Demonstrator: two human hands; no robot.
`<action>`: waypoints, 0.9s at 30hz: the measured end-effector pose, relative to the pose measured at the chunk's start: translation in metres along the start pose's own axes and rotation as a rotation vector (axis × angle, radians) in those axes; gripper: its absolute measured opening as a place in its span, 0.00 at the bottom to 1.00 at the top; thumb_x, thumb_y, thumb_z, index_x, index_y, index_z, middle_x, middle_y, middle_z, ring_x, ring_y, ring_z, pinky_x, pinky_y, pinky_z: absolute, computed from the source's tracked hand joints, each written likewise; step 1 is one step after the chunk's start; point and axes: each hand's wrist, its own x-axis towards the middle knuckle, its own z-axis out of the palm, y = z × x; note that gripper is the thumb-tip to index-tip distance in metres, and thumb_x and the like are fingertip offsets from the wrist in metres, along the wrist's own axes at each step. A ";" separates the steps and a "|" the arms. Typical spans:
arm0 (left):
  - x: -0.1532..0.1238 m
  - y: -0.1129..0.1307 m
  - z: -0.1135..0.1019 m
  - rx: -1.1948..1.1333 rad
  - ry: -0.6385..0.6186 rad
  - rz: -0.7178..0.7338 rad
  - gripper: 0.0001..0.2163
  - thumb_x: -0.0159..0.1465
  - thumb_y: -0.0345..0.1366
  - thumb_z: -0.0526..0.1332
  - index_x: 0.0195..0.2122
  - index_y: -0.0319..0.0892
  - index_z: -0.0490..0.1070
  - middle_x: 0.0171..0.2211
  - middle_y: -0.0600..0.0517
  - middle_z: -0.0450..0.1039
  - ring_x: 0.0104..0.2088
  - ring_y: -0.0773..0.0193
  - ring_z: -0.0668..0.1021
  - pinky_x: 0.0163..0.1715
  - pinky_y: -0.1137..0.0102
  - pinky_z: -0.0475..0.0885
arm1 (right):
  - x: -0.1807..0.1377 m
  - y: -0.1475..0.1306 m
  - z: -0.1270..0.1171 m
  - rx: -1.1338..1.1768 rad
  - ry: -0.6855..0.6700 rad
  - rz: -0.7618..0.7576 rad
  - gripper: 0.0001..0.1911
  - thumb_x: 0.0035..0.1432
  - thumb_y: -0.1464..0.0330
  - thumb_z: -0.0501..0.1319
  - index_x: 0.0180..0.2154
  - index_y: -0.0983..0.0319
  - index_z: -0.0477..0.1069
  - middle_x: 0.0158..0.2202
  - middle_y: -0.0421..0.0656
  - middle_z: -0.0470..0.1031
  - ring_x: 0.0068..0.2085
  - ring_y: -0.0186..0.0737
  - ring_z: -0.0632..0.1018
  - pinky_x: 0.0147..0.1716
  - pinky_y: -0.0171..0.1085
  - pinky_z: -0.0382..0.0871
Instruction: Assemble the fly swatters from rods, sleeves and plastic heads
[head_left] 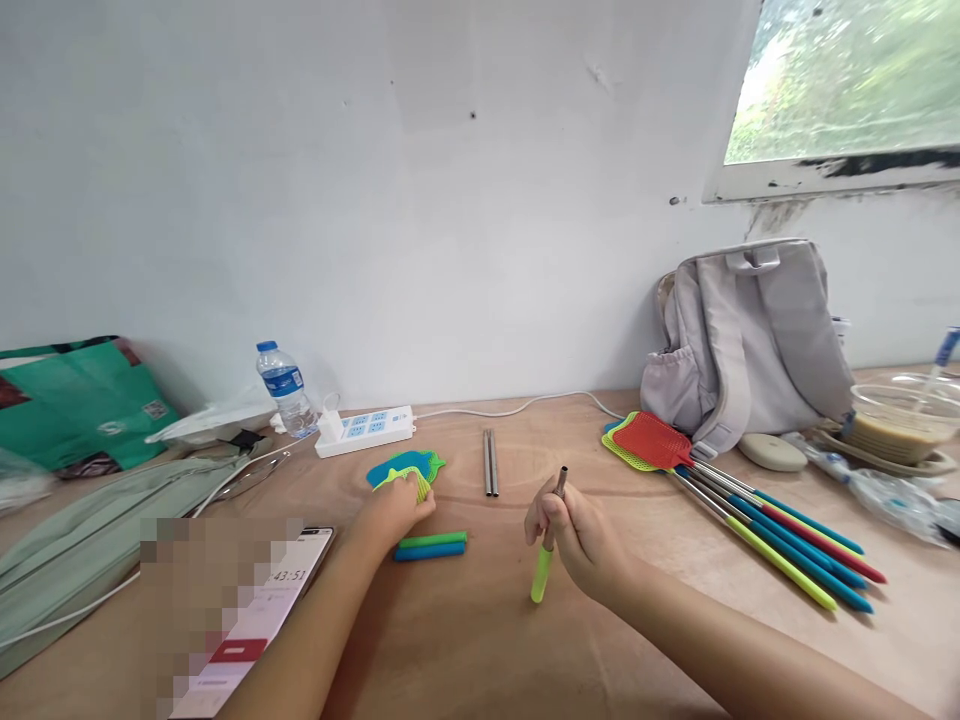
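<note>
Swatter handle being gripped, swatter heads being pinched
Metal rod with lime handle (545,555) is being clenched by right hand (577,535); mesh heads (409,470) at 10 o'clock are being pinched by left hand (390,515).

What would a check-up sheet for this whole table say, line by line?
Surface: wooden table, bare in front.
Job's things: metal rod with lime handle; small swatter heads; green and blue handles; two metal rods.
Clutter: finished swatters, backpack, water bottle, phone, green bag, bowl.
Hands: left hand on the swatter heads; right hand grips the rod.
Cables: power strip, white cord along the wall.
Surroundings: white wall, window upper right.
</note>
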 end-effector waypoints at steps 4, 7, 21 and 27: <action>0.004 -0.010 -0.014 -0.017 0.030 -0.004 0.09 0.57 0.32 0.50 0.32 0.39 0.70 0.26 0.45 0.73 0.30 0.55 0.76 0.29 0.68 0.64 | -0.002 0.005 -0.001 0.018 -0.018 -0.013 0.19 0.66 0.62 0.39 0.27 0.59 0.59 0.23 0.40 0.68 0.23 0.32 0.68 0.25 0.33 0.63; 0.003 -0.021 -0.025 -0.055 0.065 -0.005 0.09 0.55 0.27 0.50 0.31 0.41 0.69 0.27 0.46 0.74 0.29 0.57 0.76 0.27 0.70 0.63 | -0.005 0.010 0.001 0.076 -0.002 -0.016 0.19 0.66 0.61 0.39 0.27 0.59 0.59 0.23 0.40 0.67 0.23 0.32 0.68 0.25 0.33 0.63; -0.019 -0.006 -0.080 -1.397 0.212 -0.212 0.17 0.47 0.42 0.66 0.36 0.39 0.71 0.35 0.48 0.77 0.35 0.58 0.78 0.31 0.70 0.74 | -0.006 -0.004 0.006 0.061 -0.002 -0.099 0.20 0.66 0.62 0.37 0.28 0.60 0.60 0.23 0.40 0.68 0.23 0.32 0.69 0.25 0.31 0.64; -0.037 0.022 -0.087 -1.782 0.001 -0.142 0.10 0.48 0.34 0.68 0.31 0.39 0.72 0.28 0.52 0.78 0.29 0.62 0.79 0.29 0.70 0.75 | -0.005 0.001 0.015 0.228 -0.014 0.020 0.19 0.65 0.59 0.38 0.28 0.60 0.56 0.20 0.37 0.64 0.21 0.32 0.69 0.23 0.31 0.63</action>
